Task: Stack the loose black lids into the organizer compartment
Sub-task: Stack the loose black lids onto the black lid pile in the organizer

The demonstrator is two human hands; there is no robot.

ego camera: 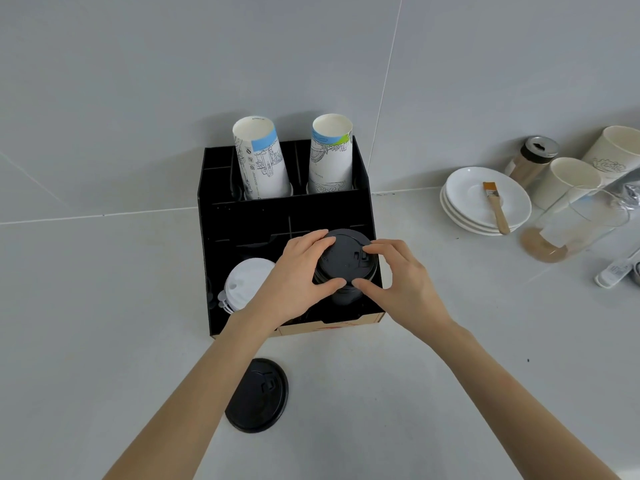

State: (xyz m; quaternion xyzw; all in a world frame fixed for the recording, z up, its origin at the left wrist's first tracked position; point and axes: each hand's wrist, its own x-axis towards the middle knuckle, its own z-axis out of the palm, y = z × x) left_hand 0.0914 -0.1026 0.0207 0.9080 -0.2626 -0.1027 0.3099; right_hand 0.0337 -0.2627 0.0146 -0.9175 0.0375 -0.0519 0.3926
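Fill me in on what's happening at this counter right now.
A person is tidying black lids into a black organizer. Both hands, left hand and right hand, grip the stack of black lids at its front right compartment. White lids fill the neighbouring slot. One loose black lid lies on the counter.

1 lid [257, 395] lies before the organizer [221, 258] (plates [485, 199] right) — apart.
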